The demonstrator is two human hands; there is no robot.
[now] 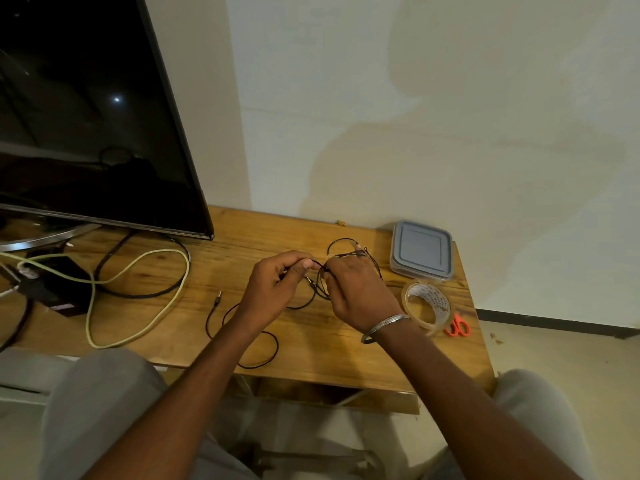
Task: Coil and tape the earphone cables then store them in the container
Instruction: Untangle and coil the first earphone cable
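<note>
Over the middle of the wooden table (pixel 304 355), my left hand (pixel 273 289) and my right hand (pixel 353 289) both pinch a thin black earphone cable (pixel 341 242). Loops of it stand up behind my right hand's fingers. More black earphone cable (pixel 258 362) trails in loose loops on the table under my left forearm, ending in a jack plug (pixel 218 299). A clear plastic container with a grey lid (pixel 421 250) sits shut at the table's back right. A roll of clear tape (pixel 427 306) stands just right of my right wrist.
Orange-handled scissors (pixel 458 326) lie by the table's right edge, behind the tape. A dark TV screen (pixel 90 109) on a metal stand fills the back left. A pale green cable (pixel 138 289), thick black cables and a black box (pixel 57 289) cover the table's left part.
</note>
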